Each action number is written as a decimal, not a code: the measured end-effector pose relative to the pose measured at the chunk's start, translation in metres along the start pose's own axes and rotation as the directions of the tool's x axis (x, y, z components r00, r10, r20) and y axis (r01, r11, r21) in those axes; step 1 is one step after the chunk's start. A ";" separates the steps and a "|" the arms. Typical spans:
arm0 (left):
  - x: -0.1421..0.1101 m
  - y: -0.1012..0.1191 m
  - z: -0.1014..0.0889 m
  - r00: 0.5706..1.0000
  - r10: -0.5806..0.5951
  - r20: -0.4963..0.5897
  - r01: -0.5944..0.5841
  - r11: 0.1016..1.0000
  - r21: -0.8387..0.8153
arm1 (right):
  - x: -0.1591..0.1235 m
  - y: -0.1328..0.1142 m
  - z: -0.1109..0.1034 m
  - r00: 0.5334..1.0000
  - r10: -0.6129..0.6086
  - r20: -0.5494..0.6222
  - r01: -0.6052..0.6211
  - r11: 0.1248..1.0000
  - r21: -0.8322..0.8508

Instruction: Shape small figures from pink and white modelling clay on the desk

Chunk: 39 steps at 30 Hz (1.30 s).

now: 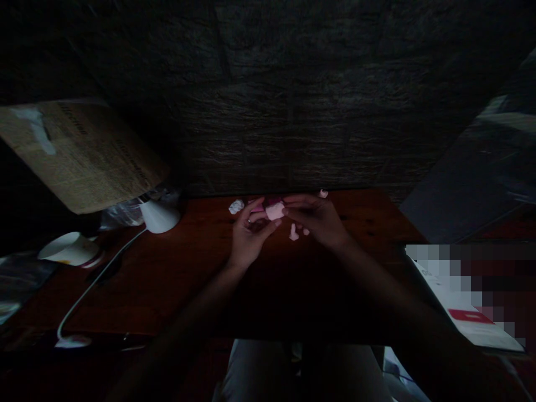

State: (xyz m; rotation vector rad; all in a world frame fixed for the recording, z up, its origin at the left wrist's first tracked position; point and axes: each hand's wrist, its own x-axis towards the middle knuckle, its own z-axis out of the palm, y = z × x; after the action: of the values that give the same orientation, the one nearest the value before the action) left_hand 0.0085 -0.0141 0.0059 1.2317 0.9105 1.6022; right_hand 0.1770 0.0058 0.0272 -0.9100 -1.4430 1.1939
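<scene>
Over the wooden table (167, 262) | left hand (248, 234) and right hand (323, 221): both pinching one pink lump (274, 211) | left side: paper cup (70, 250), contents unclear; cardboard box (90, 153), inside hidden

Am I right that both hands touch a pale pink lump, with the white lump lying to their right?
Almost: the left hand and right hand touch the pale pink lump, but the head view shows the white lump to their left.

Very dim (heavy shadow below)
</scene>
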 end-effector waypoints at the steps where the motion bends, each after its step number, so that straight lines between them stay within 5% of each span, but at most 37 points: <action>1: -0.001 0.000 0.001 1.000 0.021 -0.010 -0.020 0.999 0.031 | 0.000 0.001 0.001 1.000 0.012 -0.007 -0.012 1.000 0.015; 5: 0.004 0.004 -0.004 0.999 0.020 -0.029 -0.018 0.998 0.053 | 0.001 0.000 0.000 1.000 0.008 -0.007 -0.007 1.000 0.012; 8: 0.021 0.009 -0.022 0.984 -0.020 -0.176 0.007 0.997 -0.076 | 0.002 -0.002 -0.017 0.999 -0.028 0.023 0.031 0.988 -0.153; 13: 0.050 0.014 -0.057 0.921 -0.058 -0.385 -0.054 0.960 -0.273 | 0.007 0.011 -0.050 0.921 0.211 0.329 0.040 0.786 -0.617; 16: 0.054 0.014 -0.065 0.900 -0.127 -0.417 -0.022 0.942 -0.335 | 0.009 0.020 -0.056 0.908 0.265 0.323 0.056 0.689 -0.722; 19: 0.052 0.014 -0.064 0.898 -0.154 -0.412 -0.001 0.936 -0.352 | 0.012 0.016 -0.053 0.960 0.188 0.207 0.040 0.641 -0.767; 21: 0.050 0.015 -0.063 0.895 -0.162 -0.416 0.005 0.935 -0.355 | 0.017 0.006 -0.042 0.991 0.075 0.110 0.038 0.631 -0.775; 23: 0.050 0.016 -0.062 0.897 -0.169 -0.409 0.009 0.931 -0.365 | 0.023 -0.003 -0.017 0.988 0.018 0.156 0.108 0.643 -0.758; 26: 0.049 0.017 -0.062 0.917 -0.150 -0.370 0.001 0.927 -0.374 | 0.033 -0.006 0.039 0.948 0.045 0.314 0.225 0.600 -0.767; 30: 0.050 0.016 -0.064 0.952 -0.117 -0.283 0.007 0.933 -0.359 | 0.041 0.012 0.097 0.943 0.144 0.301 0.208 0.450 -0.868; 33: 0.050 0.014 -0.066 0.956 -0.131 -0.264 0.023 0.926 -0.376 | 0.044 0.026 0.102 0.938 0.149 0.312 0.216 0.453 -0.865; 36: 0.051 0.014 -0.066 0.951 -0.168 -0.260 0.048 0.909 -0.415 | 0.044 0.034 0.094 0.925 0.140 0.352 0.216 0.567 -0.795; 39: 0.050 0.016 -0.063 0.959 -0.183 -0.218 0.066 0.888 -0.456 | 0.039 0.036 0.092 0.947 0.123 0.296 0.169 0.592 -0.788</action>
State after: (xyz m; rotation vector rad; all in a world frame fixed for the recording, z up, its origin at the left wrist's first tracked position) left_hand -0.0613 0.0258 0.0220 0.6436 0.7040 1.7649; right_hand 0.0772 0.0313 0.0013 -1.3287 -2.3554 0.6167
